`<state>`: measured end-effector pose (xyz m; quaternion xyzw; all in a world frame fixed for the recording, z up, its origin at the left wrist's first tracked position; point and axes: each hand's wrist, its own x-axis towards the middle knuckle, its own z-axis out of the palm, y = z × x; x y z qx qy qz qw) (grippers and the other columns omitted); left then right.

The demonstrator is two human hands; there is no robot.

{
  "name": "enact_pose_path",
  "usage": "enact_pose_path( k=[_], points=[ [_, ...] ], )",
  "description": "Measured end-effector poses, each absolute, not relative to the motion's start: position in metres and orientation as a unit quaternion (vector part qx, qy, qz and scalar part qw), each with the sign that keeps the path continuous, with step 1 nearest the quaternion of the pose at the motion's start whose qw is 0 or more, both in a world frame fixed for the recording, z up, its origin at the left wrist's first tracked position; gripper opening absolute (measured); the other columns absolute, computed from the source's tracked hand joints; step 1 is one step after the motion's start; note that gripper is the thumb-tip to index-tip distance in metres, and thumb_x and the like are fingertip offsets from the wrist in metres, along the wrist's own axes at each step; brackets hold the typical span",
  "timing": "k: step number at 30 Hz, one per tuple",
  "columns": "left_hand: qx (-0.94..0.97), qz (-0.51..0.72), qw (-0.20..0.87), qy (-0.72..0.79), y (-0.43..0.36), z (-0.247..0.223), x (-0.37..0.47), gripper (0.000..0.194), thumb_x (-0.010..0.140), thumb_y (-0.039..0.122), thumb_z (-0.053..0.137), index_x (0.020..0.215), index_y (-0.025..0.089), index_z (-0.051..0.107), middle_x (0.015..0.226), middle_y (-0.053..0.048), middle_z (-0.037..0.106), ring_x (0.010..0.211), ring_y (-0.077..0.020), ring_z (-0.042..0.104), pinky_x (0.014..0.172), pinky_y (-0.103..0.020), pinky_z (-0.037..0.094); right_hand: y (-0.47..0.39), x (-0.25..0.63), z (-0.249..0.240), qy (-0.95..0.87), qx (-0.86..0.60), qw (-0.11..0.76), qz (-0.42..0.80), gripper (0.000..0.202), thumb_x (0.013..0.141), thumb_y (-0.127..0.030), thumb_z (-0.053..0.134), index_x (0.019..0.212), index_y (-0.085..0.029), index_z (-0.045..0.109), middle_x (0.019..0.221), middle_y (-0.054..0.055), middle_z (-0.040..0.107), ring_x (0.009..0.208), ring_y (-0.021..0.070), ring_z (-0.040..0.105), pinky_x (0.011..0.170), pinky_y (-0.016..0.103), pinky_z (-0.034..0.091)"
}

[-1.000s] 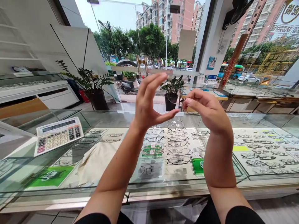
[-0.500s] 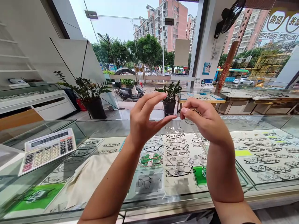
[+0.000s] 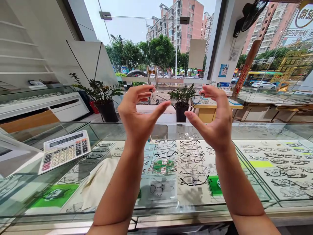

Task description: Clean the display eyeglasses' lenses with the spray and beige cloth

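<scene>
A thin-rimmed pair of eyeglasses (image 3: 158, 97) is held up above the glass counter, between my two hands. My left hand (image 3: 139, 111) has one side of it at the fingertips, its thumb stretched towards the middle. At the other side, my right hand (image 3: 215, 114) holds it by the fingers, the thumb pointing inward below. The fine rims blend into the background, so the exact grip is hard to make out. Below my hands, rows of eyeglasses (image 3: 195, 180) lie inside the display counter (image 3: 171, 209).
A white calculator (image 3: 65, 150) rests on the counter at the left, near a cream cloth (image 3: 97, 182). Green cards (image 3: 56, 195) lie in the case. Beyond the counter stand potted plants (image 3: 107, 109), a glass storefront and another display table (image 3: 207, 112).
My hands have moved apart, the left one leftward and the right one slightly up and right. The eyeglasses now span the gap between them. The view has shifted a little left.
</scene>
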<state>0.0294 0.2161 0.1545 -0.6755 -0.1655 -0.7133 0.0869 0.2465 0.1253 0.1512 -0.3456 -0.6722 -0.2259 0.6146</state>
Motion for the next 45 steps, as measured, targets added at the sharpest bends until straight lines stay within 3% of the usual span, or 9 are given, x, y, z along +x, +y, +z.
enact_pose_path(
  k=[8,21,29,39,45],
  points=[
    [-0.669,-0.715,0.086,-0.182,0.206,0.159,0.03,0.049,0.084,0.062,0.091,0.117,0.032,0.071,0.11,-0.005,0.079,0.1,-0.0299,0.078,0.084,-0.05,0.066,0.133,0.241,0.147,-0.65,-0.355,0.642,-0.199,0.048,0.098,-0.045,0.078,0.142,-0.034,0.064,0.131,0.009,0.075,0.122,0.0335,0.073,0.115,0.062,0.056],
    [-0.691,-0.699,0.046,-0.178,0.213,0.158,0.029,0.056,0.086,0.08,0.079,0.114,0.033,0.067,0.102,-0.003,0.071,0.087,-0.0245,0.072,0.076,-0.044,0.064,0.137,0.245,0.149,-0.644,-0.356,0.673,-0.078,0.044,0.092,-0.051,0.084,0.127,-0.029,0.069,0.119,0.007,0.074,0.104,0.0247,0.072,0.103,0.049,0.06],
    [-0.723,-0.662,0.072,-0.184,0.222,0.156,0.028,0.053,0.097,0.077,0.067,0.128,0.034,0.065,0.11,-0.004,0.073,0.1,-0.0257,0.074,0.082,-0.043,0.064,0.141,0.254,0.147,-0.646,-0.384,0.65,-0.115,0.048,0.097,-0.052,0.076,0.14,-0.036,0.061,0.121,0.007,0.072,0.113,0.0286,0.07,0.108,0.054,0.058],
    [-0.674,-0.707,0.075,-0.202,0.218,0.153,0.037,0.056,0.091,0.08,0.072,0.127,0.038,0.073,0.119,-0.007,0.072,0.111,-0.0312,0.069,0.088,-0.05,0.06,0.14,0.255,0.15,-0.648,-0.385,0.647,-0.118,0.043,0.097,-0.047,0.077,0.137,-0.037,0.064,0.133,0.007,0.073,0.123,0.0304,0.07,0.112,0.057,0.055],
    [-0.663,-0.719,0.071,-0.196,0.229,0.146,0.041,0.067,0.092,0.084,0.069,0.133,0.031,0.068,0.12,-0.005,0.073,0.117,-0.0312,0.07,0.088,-0.05,0.06,0.139,0.256,0.15,-0.643,-0.393,0.644,-0.126,0.041,0.098,-0.049,0.076,0.135,-0.037,0.064,0.134,0.007,0.073,0.122,0.0304,0.07,0.112,0.057,0.056]
  ],
)
